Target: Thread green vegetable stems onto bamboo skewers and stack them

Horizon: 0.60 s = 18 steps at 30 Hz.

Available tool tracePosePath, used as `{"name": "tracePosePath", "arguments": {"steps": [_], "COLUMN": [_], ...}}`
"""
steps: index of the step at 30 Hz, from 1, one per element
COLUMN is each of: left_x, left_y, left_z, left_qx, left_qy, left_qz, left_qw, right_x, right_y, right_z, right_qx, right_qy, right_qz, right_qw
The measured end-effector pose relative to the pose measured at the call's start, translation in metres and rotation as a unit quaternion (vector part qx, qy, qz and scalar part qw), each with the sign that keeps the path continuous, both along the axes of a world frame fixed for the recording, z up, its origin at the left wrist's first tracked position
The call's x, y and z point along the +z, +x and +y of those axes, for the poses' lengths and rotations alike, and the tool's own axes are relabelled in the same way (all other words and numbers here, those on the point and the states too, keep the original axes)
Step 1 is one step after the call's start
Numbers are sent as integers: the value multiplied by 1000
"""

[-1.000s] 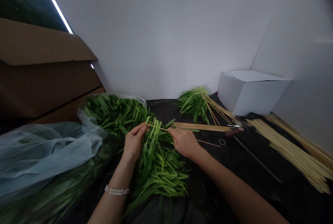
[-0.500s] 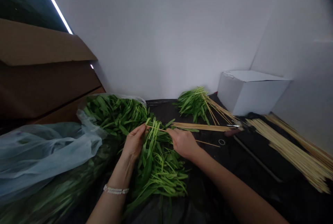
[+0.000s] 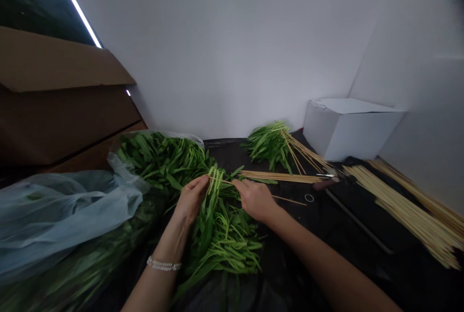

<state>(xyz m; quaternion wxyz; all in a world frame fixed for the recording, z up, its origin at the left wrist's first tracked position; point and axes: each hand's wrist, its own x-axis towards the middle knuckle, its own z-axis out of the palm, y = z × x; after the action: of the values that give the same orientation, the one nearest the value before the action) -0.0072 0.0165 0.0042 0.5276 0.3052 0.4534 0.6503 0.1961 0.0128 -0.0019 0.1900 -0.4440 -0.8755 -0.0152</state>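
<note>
My right hand (image 3: 256, 200) is closed around a thin bamboo skewer (image 3: 226, 182). The skewer runs crosswise through several pale stems of leafy greens (image 3: 216, 184), and its other end sticks out to the right beyond my hand. On the left, my left hand (image 3: 192, 198), with a beaded bracelet on the wrist, pinches the leftmost stem close to the skewer's tip; its fingertips are partly hidden. The threaded leaves hang over a pile of loose greens (image 3: 232, 251) on the dark surface below my hands.
Behind, greens on skewers (image 3: 268, 143) lie beside a row of bare skewers (image 3: 279, 176). More greens (image 3: 163, 152) fill a clear plastic bag (image 3: 72, 201) at left. At right are a white box (image 3: 351, 128), pliers-like tool (image 3: 326, 181), metal ring (image 3: 309, 198) and bundled sticks (image 3: 406, 210).
My left hand has shifted slightly right and down, toward the threaded stems. The stems sit a little further along the skewer, to the right. My right hand has barely moved.
</note>
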Motion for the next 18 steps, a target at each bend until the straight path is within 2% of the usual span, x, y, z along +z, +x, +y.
{"name": "tracePosePath", "arguments": {"steps": [5,10,12,14,18], "left_x": [-2,4,8,10,11], "left_y": [-2,5,5,0,-26], "left_z": [0,-8,-12,-12,0], "left_qx": [-5,-105,-122,-100,14], "left_qy": [-15,7,8,8,47], "left_qz": [17,149,174,149,39], "left_qw": [1000,983,977,984,998], "right_x": [0,-2,-3,-3,0], "right_y": [0,0,3,8,22], "right_z": [-1,2,6,11,23], "right_qx": [5,2,-4,-14,-41], "right_qy": [3,16,35,58,105], "right_qz": [2,13,23,37,45], "right_qw": [1000,1000,999,998,993]}}
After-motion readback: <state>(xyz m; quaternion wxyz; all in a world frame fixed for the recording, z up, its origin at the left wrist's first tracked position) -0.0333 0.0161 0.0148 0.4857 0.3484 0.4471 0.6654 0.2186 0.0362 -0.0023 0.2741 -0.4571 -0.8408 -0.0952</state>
